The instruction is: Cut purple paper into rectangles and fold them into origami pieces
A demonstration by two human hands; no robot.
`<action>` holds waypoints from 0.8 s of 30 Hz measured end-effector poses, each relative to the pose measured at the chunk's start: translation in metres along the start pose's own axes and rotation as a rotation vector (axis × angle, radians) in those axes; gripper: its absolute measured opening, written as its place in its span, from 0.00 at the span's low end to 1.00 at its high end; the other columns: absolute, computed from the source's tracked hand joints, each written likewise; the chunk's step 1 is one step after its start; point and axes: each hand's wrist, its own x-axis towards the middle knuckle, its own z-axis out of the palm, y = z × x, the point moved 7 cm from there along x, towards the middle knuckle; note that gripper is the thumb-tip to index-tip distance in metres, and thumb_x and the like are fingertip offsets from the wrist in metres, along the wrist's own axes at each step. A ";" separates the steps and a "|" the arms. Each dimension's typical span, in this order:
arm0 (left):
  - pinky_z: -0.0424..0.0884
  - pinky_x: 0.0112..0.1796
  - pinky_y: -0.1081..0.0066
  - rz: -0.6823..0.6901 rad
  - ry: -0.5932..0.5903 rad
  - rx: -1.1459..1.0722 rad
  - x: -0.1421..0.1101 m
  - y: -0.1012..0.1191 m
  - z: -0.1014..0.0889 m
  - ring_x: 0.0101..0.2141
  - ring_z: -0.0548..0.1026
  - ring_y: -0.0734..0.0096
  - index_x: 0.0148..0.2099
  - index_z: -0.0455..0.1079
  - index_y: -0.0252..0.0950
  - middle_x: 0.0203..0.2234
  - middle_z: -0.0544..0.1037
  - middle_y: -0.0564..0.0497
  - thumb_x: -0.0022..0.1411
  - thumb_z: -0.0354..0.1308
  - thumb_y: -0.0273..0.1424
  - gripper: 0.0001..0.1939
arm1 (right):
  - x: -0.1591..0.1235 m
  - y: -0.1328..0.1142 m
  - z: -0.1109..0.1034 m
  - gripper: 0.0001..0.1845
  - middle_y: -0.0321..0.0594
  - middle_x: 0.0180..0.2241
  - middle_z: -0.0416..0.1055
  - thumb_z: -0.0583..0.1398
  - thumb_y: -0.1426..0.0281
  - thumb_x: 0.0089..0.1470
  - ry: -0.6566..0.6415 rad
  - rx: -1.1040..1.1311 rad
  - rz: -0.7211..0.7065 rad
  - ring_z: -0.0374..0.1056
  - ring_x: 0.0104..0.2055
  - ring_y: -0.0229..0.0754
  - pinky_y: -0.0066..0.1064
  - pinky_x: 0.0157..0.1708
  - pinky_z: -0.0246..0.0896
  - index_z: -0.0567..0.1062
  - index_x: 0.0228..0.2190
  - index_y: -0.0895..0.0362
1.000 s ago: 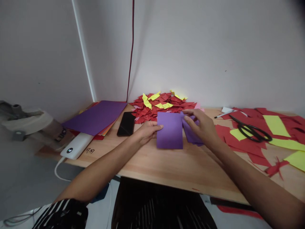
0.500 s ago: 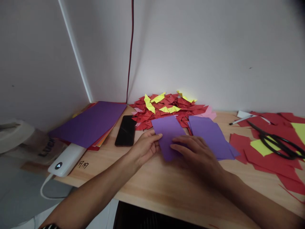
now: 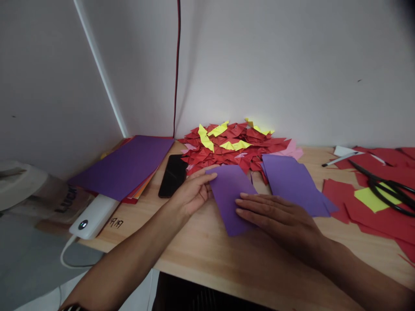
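A small rectangular piece of purple paper is between my hands over the front middle of the table. My left hand pinches its upper left edge, with the thumb on top and the other fingers curled at the side. My right hand rests across the paper's right part, its fingers stretched out close together over the surface. The thumb of that hand cannot be made out. Just right of the held piece lies a stack of similar purple paper pieces.
Behind is a pile of folded red and yellow paper. Scissors, a pen and red paper pieces lie right. To the left are a black phone, large purple sheets and a white power bank.
The purple paper has come slightly toward me and lies flatter. My right hand has shifted down and right, its fingers now straighter over the paper. The view has turned a little left.
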 end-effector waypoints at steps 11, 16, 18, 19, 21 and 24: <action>0.66 0.28 0.79 0.247 0.069 0.300 -0.006 0.028 -0.006 0.25 0.73 0.79 0.45 0.76 0.31 0.28 0.79 0.50 0.50 0.66 0.24 0.17 | 0.004 -0.004 -0.002 0.25 0.44 0.61 0.65 0.47 0.81 0.65 -0.061 0.070 -0.057 0.52 0.67 0.40 0.39 0.63 0.57 0.65 0.60 0.57; 0.66 0.29 0.77 0.066 -0.049 0.473 -0.002 0.023 -0.004 0.26 0.73 0.78 0.46 0.76 0.32 0.30 0.80 0.48 0.49 0.70 0.31 0.20 | 0.007 -0.013 -0.006 0.24 0.44 0.61 0.65 0.46 0.79 0.66 -0.093 0.130 -0.102 0.53 0.67 0.40 0.39 0.63 0.57 0.66 0.60 0.55; 0.67 0.31 0.76 0.019 -0.118 0.541 -0.001 0.021 -0.005 0.27 0.74 0.76 0.47 0.76 0.31 0.29 0.79 0.48 0.47 0.72 0.31 0.24 | 0.009 -0.018 -0.008 0.23 0.45 0.60 0.66 0.45 0.78 0.67 -0.111 0.163 -0.130 0.54 0.66 0.40 0.39 0.62 0.57 0.68 0.58 0.57; 0.66 0.30 0.77 0.022 -0.136 0.569 0.000 0.022 -0.006 0.26 0.74 0.77 0.47 0.76 0.31 0.27 0.79 0.50 0.46 0.72 0.31 0.25 | 0.010 -0.019 -0.007 0.23 0.46 0.60 0.66 0.45 0.77 0.67 -0.125 0.176 -0.138 0.55 0.66 0.40 0.40 0.62 0.57 0.68 0.58 0.57; 0.64 0.28 0.78 0.063 -0.137 0.613 0.000 0.024 -0.007 0.24 0.71 0.79 0.47 0.77 0.30 0.22 0.77 0.52 0.44 0.73 0.30 0.25 | 0.010 -0.020 -0.004 0.23 0.45 0.60 0.66 0.46 0.77 0.67 -0.161 0.187 -0.131 0.56 0.65 0.40 0.40 0.61 0.58 0.68 0.58 0.56; 0.62 0.26 0.78 0.119 -0.103 0.645 0.000 0.024 -0.008 0.22 0.69 0.80 0.43 0.78 0.30 0.21 0.75 0.53 0.44 0.73 0.30 0.22 | 0.009 -0.016 0.001 0.24 0.44 0.62 0.64 0.47 0.78 0.66 -0.208 0.177 -0.084 0.56 0.65 0.40 0.42 0.61 0.59 0.68 0.58 0.53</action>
